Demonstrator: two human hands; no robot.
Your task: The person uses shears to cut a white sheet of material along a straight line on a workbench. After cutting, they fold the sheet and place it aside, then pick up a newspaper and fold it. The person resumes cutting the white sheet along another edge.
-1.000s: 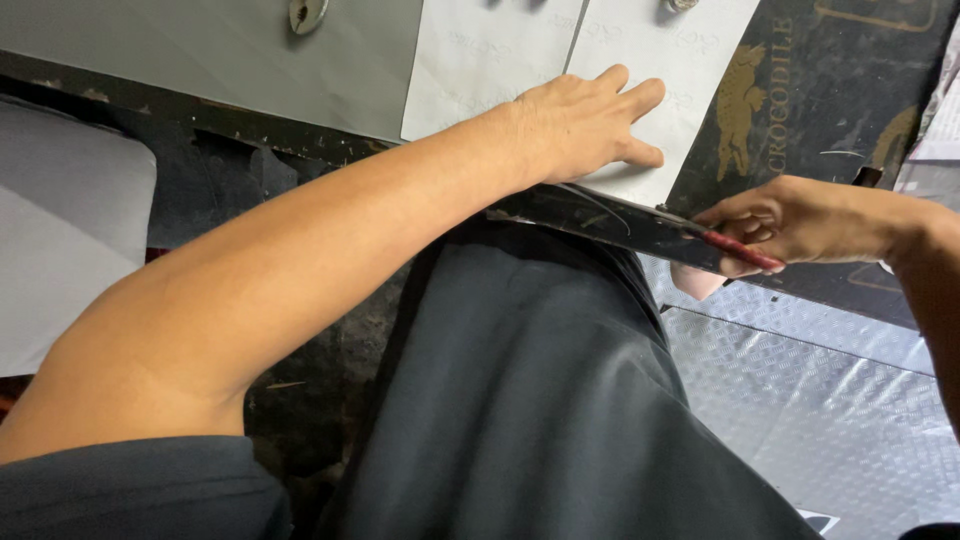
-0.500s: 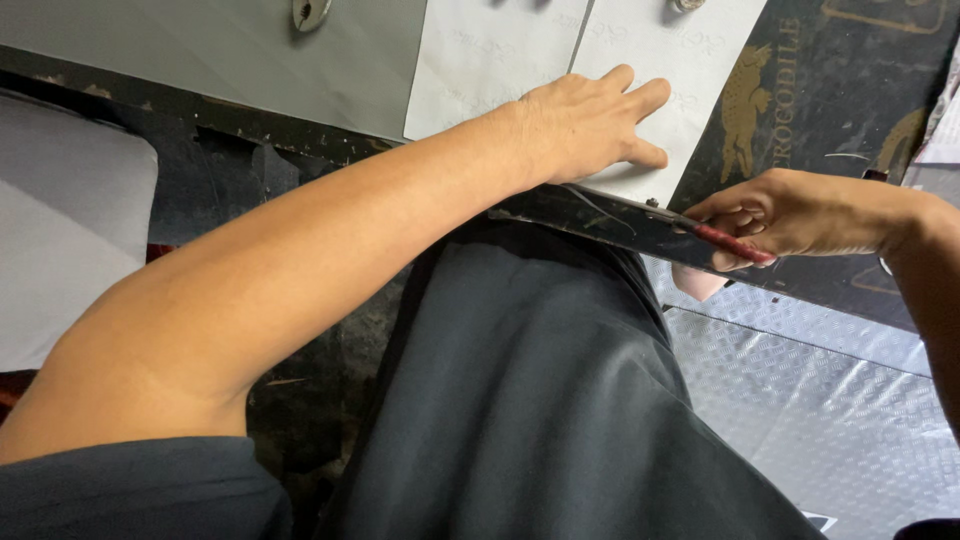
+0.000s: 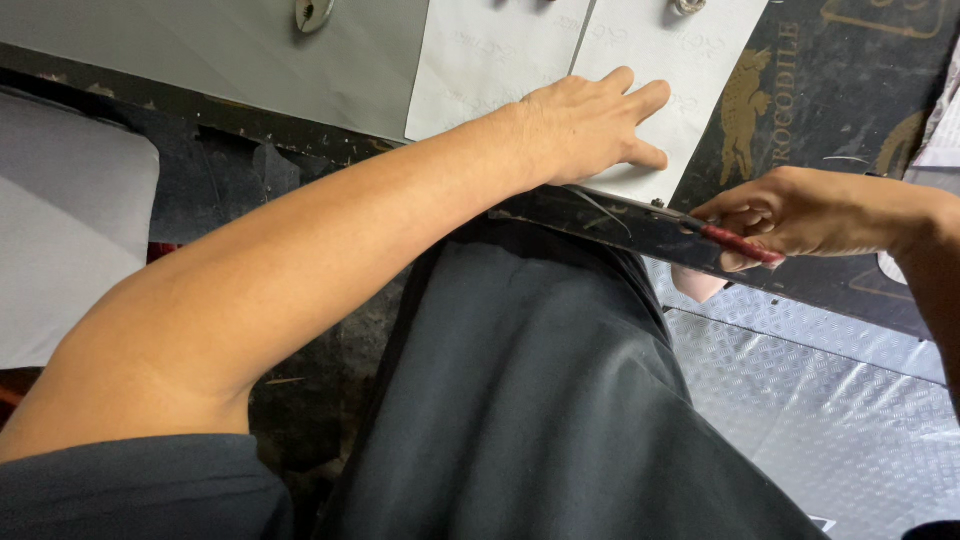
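My left hand [image 3: 590, 125] reaches across my body and presses flat, fingers spread, on a white sheet [image 3: 700, 55] lying on the black table. My right hand [image 3: 800, 210] comes in from the right and grips a thin red-handled cutting tool [image 3: 742, 246]. The tool's metal part runs left along the table's dark front edge [image 3: 600, 225], just below the sheet's lower edge. Whether it is a knife or scissors is hidden by my fingers. My dark trousers [image 3: 520, 400] fill the lower middle.
A second white sheet [image 3: 490, 60] and a grey sheet [image 3: 200, 60] lie left of the first. Metal weights [image 3: 313, 12] sit on them at the top. A black mat with gold animal prints [image 3: 830, 110] lies at the right, with silver checker-plate floor [image 3: 820, 400] below.
Both hands have stayed almost where they were. The right hand with the red-handled tool has shifted only very slightly along the table edge.
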